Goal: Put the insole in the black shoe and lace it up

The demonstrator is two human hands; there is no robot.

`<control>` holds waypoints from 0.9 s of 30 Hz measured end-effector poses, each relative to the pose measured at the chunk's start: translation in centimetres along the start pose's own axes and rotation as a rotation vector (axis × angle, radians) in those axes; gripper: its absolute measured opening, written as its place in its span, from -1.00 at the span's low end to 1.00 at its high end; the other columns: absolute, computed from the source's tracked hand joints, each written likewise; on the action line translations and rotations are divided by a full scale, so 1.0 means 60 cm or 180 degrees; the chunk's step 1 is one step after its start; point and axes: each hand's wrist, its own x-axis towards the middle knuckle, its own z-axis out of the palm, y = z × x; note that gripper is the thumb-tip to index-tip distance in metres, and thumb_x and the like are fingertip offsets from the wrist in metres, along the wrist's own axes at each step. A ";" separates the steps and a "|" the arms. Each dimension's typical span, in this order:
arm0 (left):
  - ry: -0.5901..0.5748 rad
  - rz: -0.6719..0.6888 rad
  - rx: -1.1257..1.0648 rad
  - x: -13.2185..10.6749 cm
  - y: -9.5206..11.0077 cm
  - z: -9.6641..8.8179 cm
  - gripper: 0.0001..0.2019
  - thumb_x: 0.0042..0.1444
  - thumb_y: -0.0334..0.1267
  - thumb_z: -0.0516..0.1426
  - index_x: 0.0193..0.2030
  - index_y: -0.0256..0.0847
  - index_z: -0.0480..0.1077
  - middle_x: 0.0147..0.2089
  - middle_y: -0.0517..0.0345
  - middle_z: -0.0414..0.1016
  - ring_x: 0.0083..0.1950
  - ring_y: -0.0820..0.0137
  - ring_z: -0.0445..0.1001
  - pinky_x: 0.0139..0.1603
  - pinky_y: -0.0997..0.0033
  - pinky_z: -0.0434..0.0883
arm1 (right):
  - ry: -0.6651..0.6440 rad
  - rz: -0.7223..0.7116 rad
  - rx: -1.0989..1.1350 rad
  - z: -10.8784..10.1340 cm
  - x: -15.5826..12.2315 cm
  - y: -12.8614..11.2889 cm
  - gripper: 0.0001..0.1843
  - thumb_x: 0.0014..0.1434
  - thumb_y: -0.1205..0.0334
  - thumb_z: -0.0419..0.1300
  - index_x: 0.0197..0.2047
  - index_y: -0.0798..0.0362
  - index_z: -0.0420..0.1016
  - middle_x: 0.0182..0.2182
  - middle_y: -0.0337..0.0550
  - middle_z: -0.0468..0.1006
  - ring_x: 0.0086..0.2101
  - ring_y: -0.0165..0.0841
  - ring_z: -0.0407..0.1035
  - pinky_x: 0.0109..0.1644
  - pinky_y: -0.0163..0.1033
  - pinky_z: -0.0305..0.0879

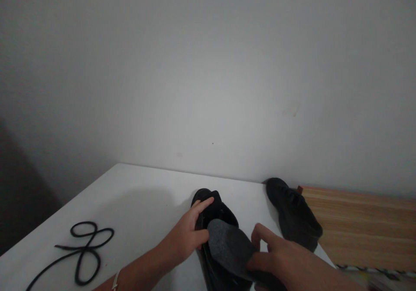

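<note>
The left hand (pixel 186 238) has its grip closed on the black shoe (pixel 229 215) on the bench (pixel 136 204); the right hand (pixel 281 256) pinches a grey insole (pixel 229 245), partly hiding that shoe; a looped lace (pixel 86 248) lies left; another shoe (pixel 294 213) stands right, beside wood-grain boarding (pixel 367 226).

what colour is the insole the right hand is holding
The insole is dark grey, faintly mottled; it shows in the head view.
</note>
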 end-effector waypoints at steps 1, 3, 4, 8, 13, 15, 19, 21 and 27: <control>-0.0008 -0.0024 -0.0061 -0.001 0.000 0.000 -0.16 -0.13 -0.45 0.09 0.39 -0.10 0.07 0.18 -0.09 0.25 -0.36 0.50 0.36 -0.47 0.52 0.29 | -0.0060 0.0059 -0.0070 0.000 0.008 -0.002 -0.76 0.02 0.43 0.16 -0.30 0.01 0.62 -0.20 -0.09 0.51 -0.38 -0.39 0.48 -0.28 -0.37 0.38; -0.0035 -0.0100 -0.0164 -0.004 0.004 0.002 -0.15 -0.15 -0.47 0.08 0.39 -0.10 0.07 0.15 -0.08 0.27 -0.41 0.54 0.32 -0.49 0.52 0.27 | -0.0130 0.0190 -0.0189 -0.003 0.020 -0.008 -0.75 0.01 0.45 0.14 -0.32 0.03 0.62 -0.23 -0.06 0.53 -0.36 -0.35 0.50 -0.26 -0.35 0.38; -0.0037 -0.0124 -0.0207 -0.006 0.006 0.003 -0.14 -0.15 -0.48 0.07 0.39 -0.10 0.08 0.14 -0.08 0.28 -0.43 0.56 0.31 -0.49 0.52 0.26 | -0.0175 0.0240 -0.0230 -0.006 0.025 -0.012 -0.75 0.01 0.45 0.13 -0.32 0.03 0.62 -0.23 -0.04 0.54 -0.35 -0.33 0.50 -0.25 -0.33 0.38; 0.0046 -0.0093 -0.0313 -0.009 0.015 0.010 -0.17 -0.15 -0.51 0.07 0.37 -0.08 0.12 0.16 -0.06 0.26 -0.42 0.58 0.31 -0.49 0.54 0.25 | -0.0508 0.0638 -0.0200 -0.024 0.048 -0.038 -0.78 0.05 0.40 0.12 -0.33 0.05 0.60 -0.17 0.03 0.55 -0.29 -0.24 0.51 -0.21 -0.26 0.39; 0.0089 -0.0115 -0.0367 -0.008 0.014 0.014 -0.17 -0.16 -0.52 0.07 0.35 -0.05 0.14 0.20 -0.04 0.23 -0.42 0.60 0.31 -0.50 0.57 0.24 | -0.0589 0.0890 -0.0370 0.002 0.098 -0.061 -0.72 0.14 0.40 0.05 -0.19 0.16 0.58 -0.15 0.14 0.57 -0.18 -0.13 0.51 -0.10 -0.16 0.40; 0.0081 -0.0111 -0.0403 -0.008 0.013 0.015 -0.17 -0.16 -0.51 0.07 0.35 -0.03 0.15 0.20 -0.03 0.23 -0.41 0.59 0.33 -0.50 0.57 0.24 | -0.0469 0.0875 -0.0506 0.028 0.120 -0.064 -0.67 0.17 0.45 0.01 -0.12 0.19 0.57 -0.14 0.16 0.57 -0.16 -0.10 0.52 -0.10 -0.13 0.41; 0.0069 -0.0044 -0.0448 -0.010 0.013 0.014 -0.18 -0.14 -0.49 0.09 0.35 -0.03 0.16 0.20 -0.04 0.23 -0.28 0.46 0.39 -0.45 0.54 0.27 | -0.0206 0.0840 -0.0767 0.072 0.161 -0.064 -0.58 0.17 0.56 -0.05 -0.07 0.24 0.58 -0.15 0.22 0.57 -0.20 -0.09 0.54 -0.17 -0.12 0.42; 0.0069 -0.0036 -0.0427 -0.011 0.013 0.014 -0.18 -0.14 -0.49 0.09 0.36 -0.04 0.15 0.19 -0.05 0.25 -0.26 0.43 0.39 -0.46 0.54 0.27 | -0.0169 0.0890 -0.0792 0.084 0.177 -0.063 -0.59 0.18 0.57 -0.03 -0.03 0.29 0.56 -0.13 0.28 0.55 -0.19 -0.09 0.54 -0.18 -0.12 0.42; 0.0030 -0.0050 -0.0344 -0.011 0.010 0.014 -0.18 -0.14 -0.49 0.08 0.37 -0.05 0.13 0.12 -0.02 0.32 -0.37 0.52 0.34 -0.49 0.56 0.25 | -0.0359 0.0787 -0.0768 0.083 0.181 -0.063 -0.69 0.19 0.51 0.05 -0.14 0.27 0.61 -0.19 0.22 0.59 -0.18 -0.05 0.54 -0.15 -0.10 0.44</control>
